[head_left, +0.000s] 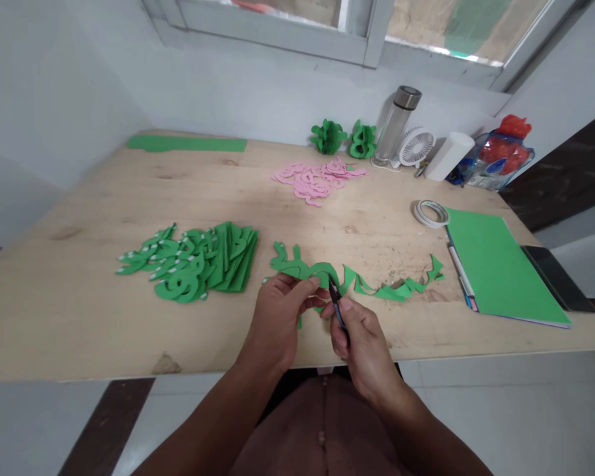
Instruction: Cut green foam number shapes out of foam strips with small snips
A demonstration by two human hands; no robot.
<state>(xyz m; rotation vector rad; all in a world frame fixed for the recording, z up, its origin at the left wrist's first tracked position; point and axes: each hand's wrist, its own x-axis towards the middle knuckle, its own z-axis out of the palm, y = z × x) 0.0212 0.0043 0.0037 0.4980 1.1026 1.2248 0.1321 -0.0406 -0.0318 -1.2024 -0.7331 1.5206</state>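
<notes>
In my left hand (280,317), the fingers pinch a curvy piece of green paper (322,270) just above the table's near edge. My right hand (359,337) is closed around dark-handled scissors (336,301), whose blades meet that green piece. Ragged green offcuts (394,291) trail off to the right of my hands. More green cut pieces (280,254) lie just beyond my left fingers. To the left sits a heap of green curved cut-outs (183,261), some with white patches, beside a stack of green sheets (235,254).
Pink cut-outs (312,182) lie farther back, before two green paper ornaments (328,137). A bottle (396,125), a small fan (416,147) and a white roll (449,157) stand near the wall. Tape rolls (431,213) and green sheets (506,268) are at right.
</notes>
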